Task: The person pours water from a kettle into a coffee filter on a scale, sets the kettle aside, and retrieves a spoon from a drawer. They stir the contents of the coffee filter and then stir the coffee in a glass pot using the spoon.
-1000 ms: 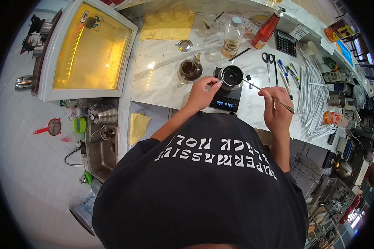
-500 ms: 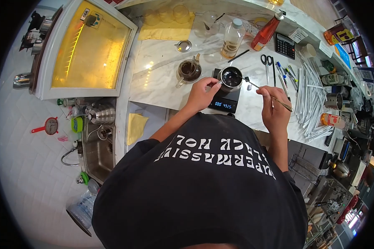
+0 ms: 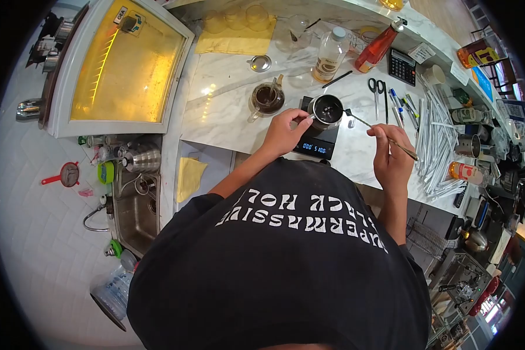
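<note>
Our right hand (image 3: pixel 392 153) pinches the handle of a long spoon (image 3: pixel 413 154), while our left hand (image 3: pixel 287 129) closes on the handle of a metal cup (image 3: pixel 319 118) holding dark liquid. The spoon's long axis slants from our right fingers away and leftward, its dark end just beside the cup's right rim; we cannot tell whether they touch. The cup lies left of the spoon grip, with our left hand nearer. It stands on a black scale (image 3: pixel 324 136) whose display shows 000 and what looks like 510, the last digit unclear. Beyond our left hand sits a glass jug (image 3: pixel 268 102). The label on the clear bottle (image 3: pixel 328 58) is too small to read. Our black shirt (image 3: pixel 274 280) says SUPERMASSIVE BLACK HOL, the rest hidden; the yellow-lit cabinet (image 3: pixel 122 76) bears a GEA sticker (image 3: pixel 120 14).
</note>
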Tool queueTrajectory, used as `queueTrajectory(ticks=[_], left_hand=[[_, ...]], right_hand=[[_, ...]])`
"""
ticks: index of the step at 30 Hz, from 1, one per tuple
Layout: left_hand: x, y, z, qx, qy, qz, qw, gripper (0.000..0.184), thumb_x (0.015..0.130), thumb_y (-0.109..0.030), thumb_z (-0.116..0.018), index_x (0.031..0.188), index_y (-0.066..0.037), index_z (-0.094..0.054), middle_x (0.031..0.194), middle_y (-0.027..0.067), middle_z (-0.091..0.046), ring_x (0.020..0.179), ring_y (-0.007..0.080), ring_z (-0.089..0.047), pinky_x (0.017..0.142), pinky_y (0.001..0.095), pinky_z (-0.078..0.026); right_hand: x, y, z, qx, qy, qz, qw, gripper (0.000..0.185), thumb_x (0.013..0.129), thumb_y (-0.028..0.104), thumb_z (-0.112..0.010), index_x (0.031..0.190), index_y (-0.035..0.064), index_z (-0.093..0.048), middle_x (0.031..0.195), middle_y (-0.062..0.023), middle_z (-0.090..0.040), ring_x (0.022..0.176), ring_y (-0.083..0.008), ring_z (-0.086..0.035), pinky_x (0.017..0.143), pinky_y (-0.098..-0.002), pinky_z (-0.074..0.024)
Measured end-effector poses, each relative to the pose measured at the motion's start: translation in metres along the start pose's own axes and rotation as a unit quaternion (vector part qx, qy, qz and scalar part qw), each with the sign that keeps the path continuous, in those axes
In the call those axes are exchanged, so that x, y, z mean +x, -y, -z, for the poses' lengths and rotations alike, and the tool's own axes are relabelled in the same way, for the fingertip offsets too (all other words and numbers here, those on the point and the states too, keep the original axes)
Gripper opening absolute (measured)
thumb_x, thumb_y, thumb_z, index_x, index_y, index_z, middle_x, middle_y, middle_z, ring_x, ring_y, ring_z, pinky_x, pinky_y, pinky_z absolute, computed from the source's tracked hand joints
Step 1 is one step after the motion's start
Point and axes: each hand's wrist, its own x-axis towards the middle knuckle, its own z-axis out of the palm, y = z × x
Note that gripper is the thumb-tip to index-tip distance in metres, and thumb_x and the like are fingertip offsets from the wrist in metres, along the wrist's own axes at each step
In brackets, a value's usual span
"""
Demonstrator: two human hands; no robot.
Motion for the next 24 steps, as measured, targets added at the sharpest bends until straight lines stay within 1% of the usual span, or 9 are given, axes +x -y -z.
queueTrajectory(ticks=[4, 7, 10, 12, 13, 16, 18, 21, 24], left_hand=[[0.000, 0.002, 0.001, 0.005, 0.004, 0.002, 1.000, 0.029, 0.100, -0.026, -0.071, 0.114, -0.001, -0.072, 0.104, 0.0072, -0.075, 0.094, 0.0159, -0.068, 0.089, 0.0346, -0.051], [0.001, 0.003, -0.002, -0.004, -0.018, -0.021, 1.000, 0.026, 0.096, -0.022, -0.074, 0.108, 0.001, -0.073, 0.100, 0.0130, -0.074, 0.090, 0.0227, -0.071, 0.081, 0.0339, -0.053], [0.000, -0.002, 0.000, 0.003, -0.016, -0.013, 1.000, 0.026, 0.096, -0.021, -0.074, 0.108, 0.002, -0.073, 0.100, 0.0134, -0.075, 0.091, 0.0229, -0.071, 0.083, 0.0340, -0.053], [-0.001, -0.005, 0.002, 0.002, -0.014, -0.013, 1.000, 0.026, 0.096, -0.021, -0.073, 0.108, 0.002, -0.073, 0.100, 0.0135, -0.075, 0.091, 0.0227, -0.071, 0.083, 0.0341, -0.053], [-0.001, -0.006, 0.002, 0.000, -0.013, -0.013, 1.000, 0.026, 0.096, -0.021, -0.073, 0.108, 0.002, -0.073, 0.100, 0.0135, -0.075, 0.091, 0.0226, -0.071, 0.084, 0.0342, -0.053], [0.000, 0.001, 0.002, -0.002, 0.009, 0.001, 1.000, 0.028, 0.100, -0.025, -0.071, 0.115, -0.002, -0.072, 0.105, 0.0059, -0.075, 0.095, 0.0155, -0.067, 0.088, 0.0348, -0.050], [0.000, 0.003, 0.001, 0.000, 0.006, -0.002, 1.000, 0.027, 0.099, -0.025, -0.071, 0.115, -0.003, -0.072, 0.104, 0.0056, -0.075, 0.095, 0.0155, -0.067, 0.088, 0.0347, -0.050], [-0.001, 0.002, 0.001, 0.004, 0.002, -0.003, 1.000, 0.027, 0.100, -0.025, -0.071, 0.115, -0.003, -0.072, 0.104, 0.0055, -0.075, 0.094, 0.0155, -0.067, 0.087, 0.0346, -0.050], [-0.002, -0.001, 0.003, 0.012, -0.002, 0.002, 1.000, 0.026, 0.100, -0.024, -0.071, 0.115, -0.003, -0.072, 0.103, 0.0055, -0.075, 0.094, 0.0155, -0.068, 0.087, 0.0345, -0.050]], right_hand=[[-0.002, 0.000, 0.002, -0.002, 0.006, 0.030, 1.000, 0.005, 0.095, 0.005, -0.070, 0.093, 0.0002, -0.070, 0.086, -0.0090, -0.074, 0.078, -0.0306, -0.068, 0.072, -0.0389, -0.0533], [-0.001, 0.003, -0.005, 0.002, -0.007, 0.020, 1.000, 0.006, 0.096, 0.005, -0.070, 0.092, 0.0002, -0.070, 0.086, -0.0086, -0.074, 0.078, -0.0298, -0.069, 0.071, -0.0387, -0.0532], [0.001, 0.003, -0.005, 0.000, -0.017, 0.004, 1.000, 0.006, 0.096, 0.005, -0.070, 0.092, 0.0005, -0.070, 0.086, -0.0086, -0.074, 0.078, -0.0298, -0.069, 0.071, -0.0384, -0.0530], [-0.001, 0.000, 0.001, -0.006, -0.013, -0.009, 1.000, 0.005, 0.096, 0.004, -0.070, 0.092, 0.0008, -0.070, 0.086, -0.0086, -0.074, 0.078, -0.0299, -0.069, 0.071, -0.0382, -0.0529], [0.000, 0.000, 0.001, -0.005, -0.008, 0.002, 1.000, 0.005, 0.096, 0.004, -0.070, 0.092, 0.0007, -0.070, 0.086, -0.0088, -0.074, 0.077, -0.0298, -0.069, 0.071, -0.0382, -0.0528], [0.000, 0.002, 0.001, -0.003, -0.001, 0.024, 1.000, 0.005, 0.096, 0.004, -0.070, 0.092, 0.0007, -0.070, 0.085, -0.0089, -0.074, 0.077, -0.0294, -0.069, 0.071, -0.0382, -0.0526], [0.001, 0.004, -0.004, 0.001, -0.007, 0.032, 0.999, 0.006, 0.096, 0.004, -0.070, 0.091, 0.0006, -0.070, 0.085, -0.0086, -0.074, 0.076, -0.0291, -0.068, 0.071, -0.0383, -0.0524], [0.004, 0.004, -0.003, 0.002, -0.021, 0.013, 1.000, 0.005, 0.095, 0.004, -0.070, 0.092, 0.0009, -0.070, 0.084, -0.0094, -0.073, 0.076, -0.0305, -0.068, 0.071, -0.0385, -0.0523], [0.001, -0.001, 0.005, -0.011, -0.006, 0.008, 1.000, 0.003, 0.095, 0.004, -0.070, 0.093, 0.0011, -0.070, 0.085, -0.0100, -0.073, 0.076, -0.0309, -0.068, 0.071, -0.0384, -0.0524]])
